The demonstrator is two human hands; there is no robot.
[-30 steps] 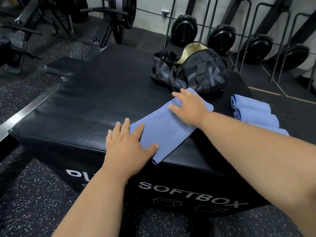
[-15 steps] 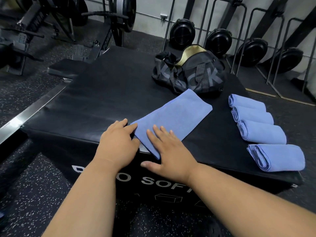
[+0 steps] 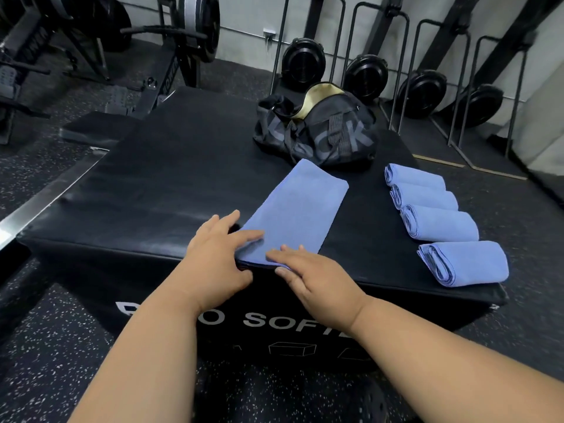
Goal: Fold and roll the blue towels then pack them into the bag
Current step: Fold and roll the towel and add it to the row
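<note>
Black soft box (image 3: 171,190), folded blue towel (image 3: 297,209) at near edge under both flat, seemingly uncurled hands (image 3: 265,270).

Lettering on the soft box (image 3: 91,215) front is partly covered by the left hand (image 3: 213,264) and right hand (image 3: 320,285). The near corner of the folded towel (image 3: 299,209) lies under their fingers. Bag (image 3: 317,132) interior not visible; its print is blurred.

Four rolled towels (image 3: 439,206), one folded towel (image 3: 296,209), one bag (image 3: 317,132)
</note>
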